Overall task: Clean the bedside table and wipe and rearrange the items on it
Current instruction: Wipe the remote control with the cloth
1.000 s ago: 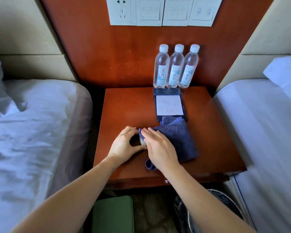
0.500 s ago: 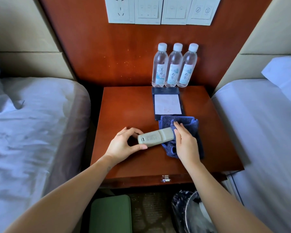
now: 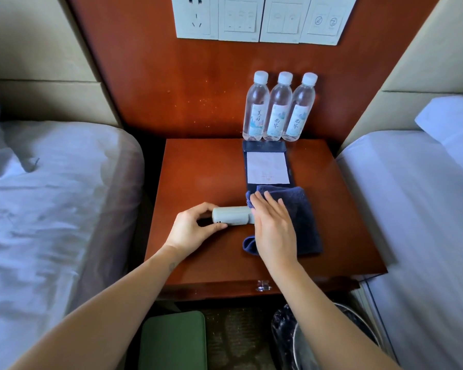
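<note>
Left hand (image 3: 191, 232), right hand (image 3: 274, 228), remote (image 3: 231, 215), cloth (image 3: 302, 222), mid-table (image 3: 198, 169)

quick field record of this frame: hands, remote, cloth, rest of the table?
left hand: grips left end of remote
right hand: flat, presses cloth over remote's right end
remote: crosswise near front of table, right end hidden
cloth: dark blue, right of remote
notepad: behind cloth, in dark holder
bottles: three, upright, capped, at back edge
</note>
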